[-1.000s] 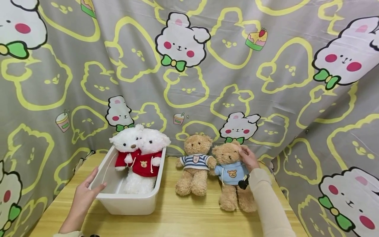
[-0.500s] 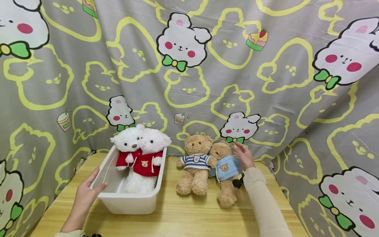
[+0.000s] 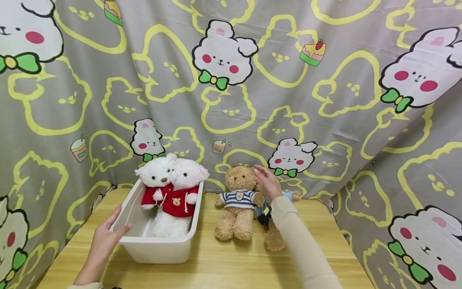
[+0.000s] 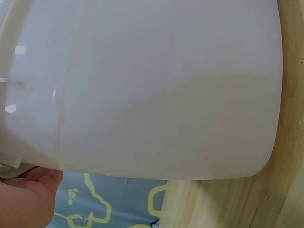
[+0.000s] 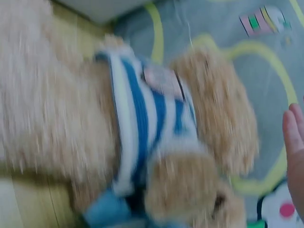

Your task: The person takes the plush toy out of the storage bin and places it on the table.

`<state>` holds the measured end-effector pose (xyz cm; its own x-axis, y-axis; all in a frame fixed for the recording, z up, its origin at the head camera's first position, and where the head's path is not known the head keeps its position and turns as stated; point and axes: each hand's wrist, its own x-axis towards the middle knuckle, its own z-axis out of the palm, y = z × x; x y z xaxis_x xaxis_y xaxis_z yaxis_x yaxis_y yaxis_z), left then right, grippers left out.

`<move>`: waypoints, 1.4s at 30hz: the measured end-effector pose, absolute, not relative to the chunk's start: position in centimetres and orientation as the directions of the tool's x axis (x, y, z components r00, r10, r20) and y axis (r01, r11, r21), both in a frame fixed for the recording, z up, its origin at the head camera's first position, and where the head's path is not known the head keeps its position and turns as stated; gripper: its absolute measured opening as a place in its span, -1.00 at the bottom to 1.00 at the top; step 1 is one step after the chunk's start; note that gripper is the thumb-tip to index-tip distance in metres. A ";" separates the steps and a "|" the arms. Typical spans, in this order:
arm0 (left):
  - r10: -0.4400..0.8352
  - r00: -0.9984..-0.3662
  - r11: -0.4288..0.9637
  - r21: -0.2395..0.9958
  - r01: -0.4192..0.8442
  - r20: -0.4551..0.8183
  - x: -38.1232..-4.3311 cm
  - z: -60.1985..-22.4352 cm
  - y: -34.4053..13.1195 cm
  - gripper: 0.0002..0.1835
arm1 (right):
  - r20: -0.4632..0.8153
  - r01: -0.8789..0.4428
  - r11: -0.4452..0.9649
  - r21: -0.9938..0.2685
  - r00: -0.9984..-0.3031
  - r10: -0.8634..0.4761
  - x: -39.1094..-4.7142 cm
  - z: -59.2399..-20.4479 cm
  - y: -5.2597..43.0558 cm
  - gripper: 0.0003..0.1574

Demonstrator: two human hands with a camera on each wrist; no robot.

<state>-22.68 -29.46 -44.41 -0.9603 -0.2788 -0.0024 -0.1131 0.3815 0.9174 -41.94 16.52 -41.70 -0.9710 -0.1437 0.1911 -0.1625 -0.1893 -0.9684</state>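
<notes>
My left hand [image 3: 103,243] grips the left rim of a white plastic bin [image 3: 155,249], its thumb over the edge. The bin's outer wall [image 4: 156,95] fills most of the left wrist view. My right hand [image 3: 268,183] is beside the head of a brown teddy bear in a blue-striped shirt [image 3: 239,198], fingers extended. Whether it touches the bear is unclear. Behind my right forearm a second teddy bear [image 3: 275,240] in light blue is mostly hidden. In the blurred right wrist view, the striped teddy bear [image 5: 142,114] lies near my fingers [image 5: 292,130].
Two white plush toys in red tops, one with a bear patch [image 3: 176,202] and one bear-like [image 3: 153,172], lean together in the bin. The wooden table [image 3: 216,261] ends at a grey patterned curtain [image 3: 231,100] behind and at both sides.
My right hand has left the blue-clad teddy bear's head and moved left to the striped bear. The blue-clad bear has shifted left and turned, with its lower body near my forearm. My left hand stays put.
</notes>
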 end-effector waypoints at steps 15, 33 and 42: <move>-0.288 -0.958 0.371 0.923 -0.105 0.007 -22.5 -44.7 -29.8 -0.13 | 0.117 -0.089 -0.109 -0.990 -0.953 -0.279 -42.4 -39.4 5.6 -0.31; -0.302 -0.953 0.361 0.924 -0.124 -0.010 -22.9 -45.0 -29.5 -0.13 | 0.053 -0.056 0.001 -0.998 -0.945 -0.323 -43.0 -39.2 -1.1 -0.25; -0.298 -0.955 0.382 0.918 -0.106 0.014 -22.9 -44.9 -29.6 -0.13 | 0.021 -0.048 0.077 -0.996 -0.945 -0.327 -43.5 -39.9 -3.0 -0.15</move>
<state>-22.87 -29.56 -44.87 -0.9545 -0.2978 0.0140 -0.1058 0.3821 0.9180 -43.51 -3.03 -39.86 -0.9447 -0.3274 0.0206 -0.0484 0.0769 -0.9959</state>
